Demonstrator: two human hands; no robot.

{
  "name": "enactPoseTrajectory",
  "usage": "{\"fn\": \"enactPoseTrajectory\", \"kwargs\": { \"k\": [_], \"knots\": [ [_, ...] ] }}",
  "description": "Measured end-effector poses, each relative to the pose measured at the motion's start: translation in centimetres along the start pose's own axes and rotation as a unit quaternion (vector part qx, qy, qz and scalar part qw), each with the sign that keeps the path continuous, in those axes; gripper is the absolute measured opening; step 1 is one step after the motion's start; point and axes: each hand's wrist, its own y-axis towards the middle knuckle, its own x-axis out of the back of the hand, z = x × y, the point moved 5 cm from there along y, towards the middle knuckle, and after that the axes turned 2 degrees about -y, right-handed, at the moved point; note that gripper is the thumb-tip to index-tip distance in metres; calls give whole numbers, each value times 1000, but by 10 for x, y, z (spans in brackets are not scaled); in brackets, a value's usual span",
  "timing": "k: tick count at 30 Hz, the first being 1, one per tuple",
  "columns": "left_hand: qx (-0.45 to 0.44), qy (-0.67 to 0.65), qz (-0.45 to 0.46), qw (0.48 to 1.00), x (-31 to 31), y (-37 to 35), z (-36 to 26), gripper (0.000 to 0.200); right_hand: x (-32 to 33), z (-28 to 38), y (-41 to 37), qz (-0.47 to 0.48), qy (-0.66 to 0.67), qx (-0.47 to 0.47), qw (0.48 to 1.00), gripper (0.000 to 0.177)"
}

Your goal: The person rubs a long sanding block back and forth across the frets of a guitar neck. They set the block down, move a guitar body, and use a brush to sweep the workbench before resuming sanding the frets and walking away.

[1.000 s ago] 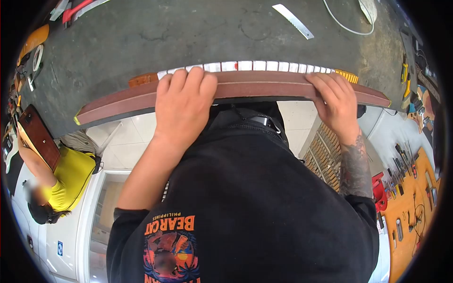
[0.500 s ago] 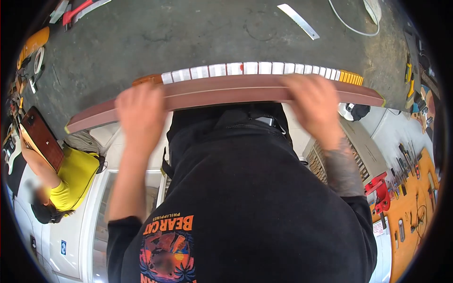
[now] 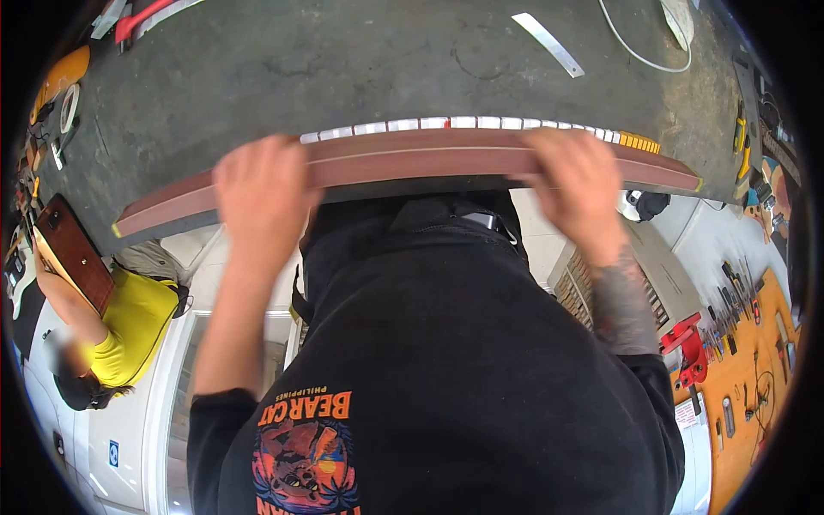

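Note:
A long reddish-brown sanding beam lies across in front of me, along the near edge of the bench. My left hand is closed over its left part, and my right hand grips it right of the middle. Both hands are a little blurred, with fingers bent over the far side. Just behind the beam shows a guitar neck, covered in white strips with a yellow section at its right end. A small red mark sits among the strips. The beam hides the rest of the neck.
On the dark bench top lie a metal ruler and a white cable. A red-handled tool is at the far left. A person in yellow holds a brown guitar body at left. Tools hang on an orange board.
The beam and both hands have shifted slightly left and away from me. The beam now covers more of the neck, and its brown left end is hidden.

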Motion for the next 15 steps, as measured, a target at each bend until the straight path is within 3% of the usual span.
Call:
{"fn": "enactPoseTrajectory", "kwargs": {
  "k": [3,4,7,9,12,15],
  "knots": [
    [-28,-31,-35,999,-5,32,-58,52,21,-36,-18,-4,-12,5,1000,50],
    [-11,-40,-6,999,-3,32,-54,50,20,-35,-15,-6,-5,9,1000,50],
    [19,-10,7,1000,8,3,8,49,-3,8,15,-34,8,17,999,42],
    [19,13,-6,1000,15,-22,60,48,-26,46,37,-15,47,8,999,48],
    [10,23,0,1000,15,-17,61,48,-23,44,41,-22,40,3,999,48],
    [1,20,2,1000,-1,24,-12,50,7,-24,1,-9,-14,7,1000,49]
  ]
}}
